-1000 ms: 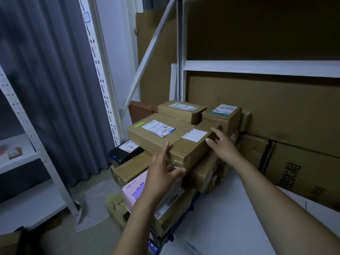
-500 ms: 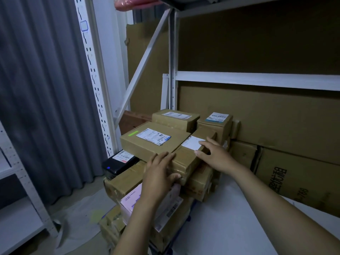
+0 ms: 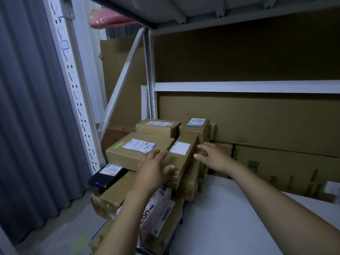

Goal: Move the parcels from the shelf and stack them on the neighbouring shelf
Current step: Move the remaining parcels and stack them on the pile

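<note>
Parcels (image 3: 114, 197) of brown cardboard, most with white labels, sit piled at the left end of the white shelf (image 3: 220, 208). On top lie a flat carton (image 3: 138, 150) with a green sticker and, touching its right side, a narrow carton (image 3: 181, 159). The left hand (image 3: 154, 168) rests across both, fingers straight, thumb on the narrow carton's near end. The right hand (image 3: 211, 157) is just beside that carton's right side, fingers loosely spread; I cannot tell whether it touches. A black parcel (image 3: 108, 176) pokes out beneath.

bare white shelf (image 3: 230, 208) right of parcel stack (image 3: 165, 162), cardboard (image 3: 276, 126) behind
</note>
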